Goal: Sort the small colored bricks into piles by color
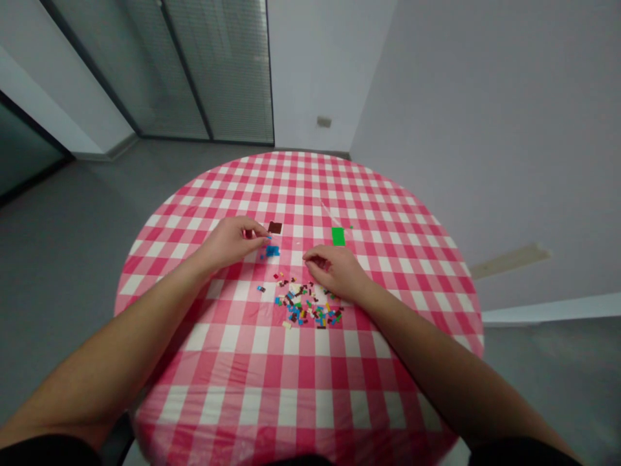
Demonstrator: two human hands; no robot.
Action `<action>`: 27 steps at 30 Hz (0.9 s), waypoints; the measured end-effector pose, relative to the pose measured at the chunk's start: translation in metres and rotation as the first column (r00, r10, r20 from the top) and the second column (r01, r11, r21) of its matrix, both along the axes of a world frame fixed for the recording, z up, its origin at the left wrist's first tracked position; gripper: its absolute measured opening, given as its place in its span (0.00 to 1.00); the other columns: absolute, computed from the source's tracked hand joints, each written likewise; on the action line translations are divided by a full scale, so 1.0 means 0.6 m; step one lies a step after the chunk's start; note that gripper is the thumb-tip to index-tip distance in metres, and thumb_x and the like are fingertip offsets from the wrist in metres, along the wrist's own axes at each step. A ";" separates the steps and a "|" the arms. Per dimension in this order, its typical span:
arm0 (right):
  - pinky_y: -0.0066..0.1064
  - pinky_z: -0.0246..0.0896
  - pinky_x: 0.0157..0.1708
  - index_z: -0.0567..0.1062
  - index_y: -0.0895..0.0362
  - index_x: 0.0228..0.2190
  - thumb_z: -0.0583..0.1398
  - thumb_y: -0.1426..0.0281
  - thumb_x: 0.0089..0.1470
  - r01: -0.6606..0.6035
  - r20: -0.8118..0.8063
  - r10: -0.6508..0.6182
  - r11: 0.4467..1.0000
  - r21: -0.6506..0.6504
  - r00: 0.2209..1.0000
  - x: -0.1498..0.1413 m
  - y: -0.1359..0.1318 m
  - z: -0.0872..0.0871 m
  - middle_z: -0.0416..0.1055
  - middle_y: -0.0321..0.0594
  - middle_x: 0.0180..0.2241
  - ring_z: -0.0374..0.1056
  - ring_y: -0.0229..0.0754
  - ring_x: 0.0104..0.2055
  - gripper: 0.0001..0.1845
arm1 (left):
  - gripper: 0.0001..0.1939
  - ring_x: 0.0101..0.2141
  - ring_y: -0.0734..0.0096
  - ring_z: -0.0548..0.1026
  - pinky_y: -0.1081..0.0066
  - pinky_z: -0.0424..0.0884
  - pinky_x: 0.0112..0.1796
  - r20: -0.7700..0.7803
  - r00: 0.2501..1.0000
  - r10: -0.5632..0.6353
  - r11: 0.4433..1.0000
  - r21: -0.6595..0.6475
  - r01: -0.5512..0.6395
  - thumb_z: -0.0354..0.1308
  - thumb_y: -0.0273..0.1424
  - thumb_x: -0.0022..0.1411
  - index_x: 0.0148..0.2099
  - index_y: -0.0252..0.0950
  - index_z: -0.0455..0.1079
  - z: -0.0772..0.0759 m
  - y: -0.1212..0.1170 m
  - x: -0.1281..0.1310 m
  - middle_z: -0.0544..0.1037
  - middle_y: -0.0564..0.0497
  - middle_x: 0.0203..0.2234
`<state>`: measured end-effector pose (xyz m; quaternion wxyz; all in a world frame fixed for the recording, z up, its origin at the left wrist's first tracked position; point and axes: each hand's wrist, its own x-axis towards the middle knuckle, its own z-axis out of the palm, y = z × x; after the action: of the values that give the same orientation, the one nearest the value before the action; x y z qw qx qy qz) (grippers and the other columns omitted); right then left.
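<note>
Head view: a cluster of blue plastic bricks (272, 250) is seen just beside the left hand (230, 243), whose fingers (256, 226) are kept close together at the cluster's edge; whether anything is pinched cannot be told. The right hand (334, 272) is curled, its fingers (313, 259) drawn together, any contents hidden, above a scattered pile of coloured bricks (308, 305). Such pieces are judged light, stiff and slick, best taken by their edges between the fingertips. A dark brown plate (274, 227) and a green plate (338, 236) are laid on the gingham-covered table (301, 158).
</note>
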<state>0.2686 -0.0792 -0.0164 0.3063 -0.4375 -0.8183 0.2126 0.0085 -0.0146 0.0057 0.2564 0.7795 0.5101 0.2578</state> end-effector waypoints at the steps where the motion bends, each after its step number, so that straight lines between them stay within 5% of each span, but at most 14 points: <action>1: 0.33 0.65 0.40 0.78 0.56 0.37 0.57 0.73 0.58 0.003 -0.005 -0.003 1.000 0.004 1.000 0.001 0.001 -0.002 0.80 0.42 0.37 0.74 0.41 0.38 0.09 | 0.11 0.28 0.68 0.73 0.70 0.65 0.28 -0.030 0.998 0.047 0.999 0.005 -0.047 0.63 0.39 0.56 0.35 0.38 0.80 0.002 0.009 -0.010 0.81 0.49 0.29; 4: 0.34 0.67 0.42 0.78 0.56 0.39 0.57 0.72 0.58 0.023 0.001 -0.023 1.000 -0.002 1.000 0.005 0.004 -0.004 0.80 0.42 0.39 0.74 0.42 0.39 0.10 | 0.11 0.27 0.67 0.74 0.70 0.63 0.27 -0.128 0.988 0.081 0.995 -0.040 -0.087 0.63 0.40 0.54 0.33 0.40 0.81 0.003 0.027 -0.030 0.81 0.50 0.26; 11: 0.35 0.67 0.43 0.80 0.56 0.39 0.58 0.72 0.59 0.035 0.035 -0.035 0.999 -0.006 0.999 0.011 0.008 -0.006 0.81 0.43 0.40 0.75 0.42 0.40 0.11 | 0.09 0.31 0.61 0.79 0.69 0.70 0.32 -0.193 0.980 -0.058 0.986 -0.167 0.025 0.62 0.36 0.54 0.35 0.40 0.83 -0.011 0.034 -0.035 0.85 0.49 0.31; 19: 0.34 0.67 0.42 0.81 0.58 0.41 0.58 0.72 0.59 -0.015 0.050 0.014 1.000 0.013 0.999 0.010 0.008 -0.010 0.82 0.45 0.40 0.76 0.43 0.40 0.12 | 0.10 0.36 0.61 0.80 0.67 0.72 0.38 -0.158 0.974 -0.162 0.984 -0.098 0.148 0.60 0.35 0.58 0.38 0.44 0.83 -0.033 0.035 -0.026 0.85 0.48 0.35; 27: 0.34 0.67 0.41 0.81 0.57 0.41 0.58 0.72 0.58 -0.018 0.078 0.018 1.000 0.003 0.997 0.009 0.008 -0.010 0.82 0.45 0.39 0.76 0.43 0.39 0.12 | 0.08 0.33 0.62 0.80 0.67 0.73 0.36 -0.121 0.982 -0.146 0.972 -0.203 0.119 0.65 0.37 0.56 0.36 0.41 0.82 -0.022 0.034 -0.036 0.84 0.49 0.33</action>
<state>0.2739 -0.0744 -0.0223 0.2731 -0.4376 -0.8338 0.1968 -0.0130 0.0060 -0.0075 0.3132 0.7986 0.4958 0.1353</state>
